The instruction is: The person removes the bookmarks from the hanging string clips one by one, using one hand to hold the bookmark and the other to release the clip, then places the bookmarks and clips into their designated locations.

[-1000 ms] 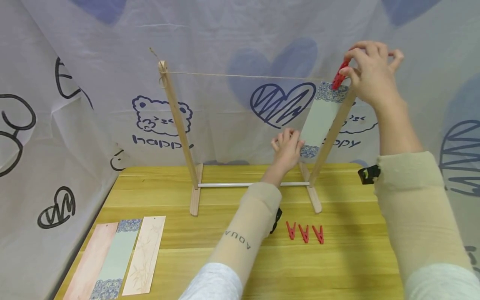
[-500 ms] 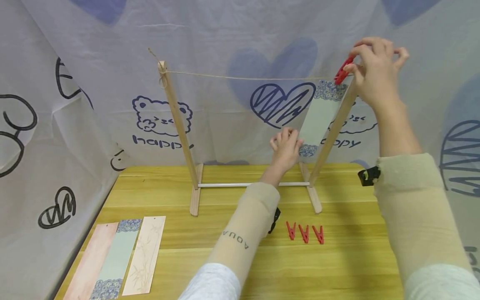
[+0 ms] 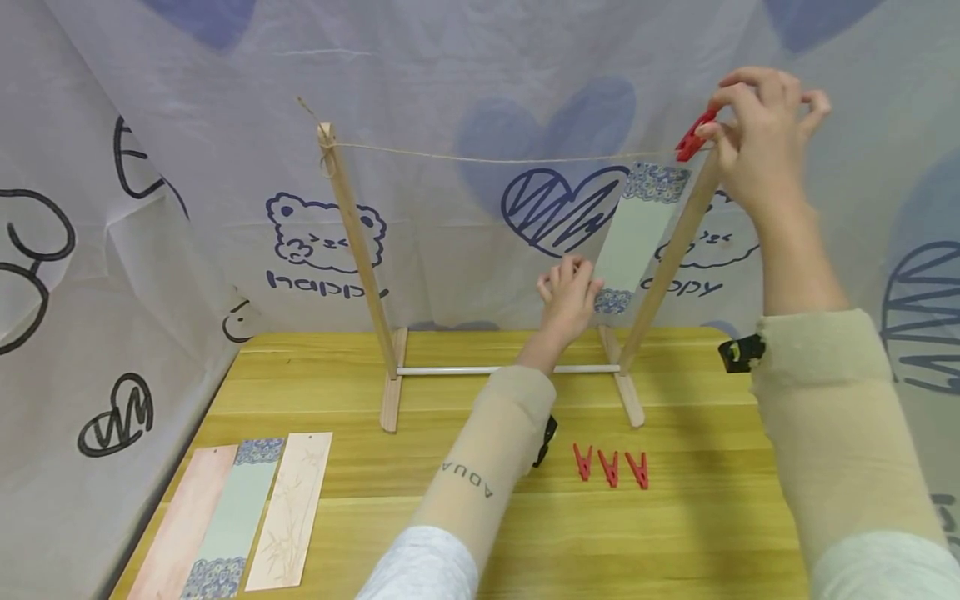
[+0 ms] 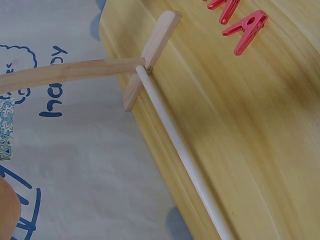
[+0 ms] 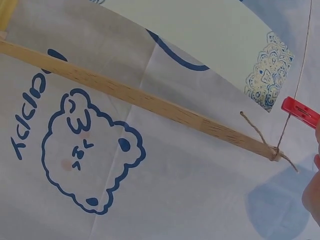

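Note:
My right hand (image 3: 768, 137) pinches a red clothespin (image 3: 693, 137) near the top of the right wooden post (image 3: 675, 242). In the right wrist view the clothespin (image 5: 301, 112) overlaps the twine (image 5: 284, 132), and the bookmark's patterned top corner lies just apart from its tip. This pale green bookmark (image 3: 633, 237), with blue floral bands at both ends, stands tilted below the twine. My left hand (image 3: 570, 296) holds it low at its left edge, fingers curled; the fingertips' contact is hidden. Only a bit of that hand (image 4: 7, 210) shows in the left wrist view.
Three red clothespins (image 3: 609, 468) lie on the wooden table (image 3: 675, 533) before the stand. Pink (image 3: 187, 517), green-and-blue (image 3: 238, 508) and cream (image 3: 291, 508) bookmarks lie at the left. A white rod (image 3: 442, 370) joins the stand's feet; a printed cloth (image 3: 450, 275) hangs behind.
My right hand has moved up and right with the clothespin, whose tip has come away from the bookmark's top. The bookmark and my left hand have shifted slightly left; the twine sags more.

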Tool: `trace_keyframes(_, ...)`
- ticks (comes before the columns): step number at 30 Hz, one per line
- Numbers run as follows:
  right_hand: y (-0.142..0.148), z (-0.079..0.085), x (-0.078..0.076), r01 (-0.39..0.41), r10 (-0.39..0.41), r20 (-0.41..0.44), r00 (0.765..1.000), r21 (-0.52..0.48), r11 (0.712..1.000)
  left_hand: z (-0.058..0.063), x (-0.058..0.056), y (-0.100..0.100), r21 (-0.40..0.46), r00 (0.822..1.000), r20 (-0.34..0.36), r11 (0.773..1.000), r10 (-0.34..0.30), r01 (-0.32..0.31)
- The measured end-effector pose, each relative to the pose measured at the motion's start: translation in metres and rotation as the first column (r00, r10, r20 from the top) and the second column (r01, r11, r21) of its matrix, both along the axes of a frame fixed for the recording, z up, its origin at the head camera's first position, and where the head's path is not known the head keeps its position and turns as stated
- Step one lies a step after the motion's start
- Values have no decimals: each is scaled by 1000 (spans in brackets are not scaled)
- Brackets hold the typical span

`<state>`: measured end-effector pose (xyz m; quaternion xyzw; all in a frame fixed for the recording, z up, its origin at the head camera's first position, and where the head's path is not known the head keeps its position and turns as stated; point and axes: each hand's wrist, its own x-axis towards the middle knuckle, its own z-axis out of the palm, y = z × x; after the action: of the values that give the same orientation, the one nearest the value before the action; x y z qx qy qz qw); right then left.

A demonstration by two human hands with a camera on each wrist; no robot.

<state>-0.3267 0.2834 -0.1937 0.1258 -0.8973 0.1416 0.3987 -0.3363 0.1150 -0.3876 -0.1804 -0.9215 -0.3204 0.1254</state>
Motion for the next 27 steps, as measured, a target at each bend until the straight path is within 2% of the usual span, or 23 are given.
trace_keyframes(9,-2,2,3,4,-4,-2,1000,-33,999,0,-1,-4,-6,1000,-11,1000,3,-3)
trace_keyframes(14,-2,4,6,-6,4,-48,999,-30,1000,-1,-1,-6,-8,1000,-10,1000,3,-3)
trace_keyframes(27,3,4,13,-7,3,-95,996,-41,999,-6,0,-14,36,1000,-26,999,0,1)
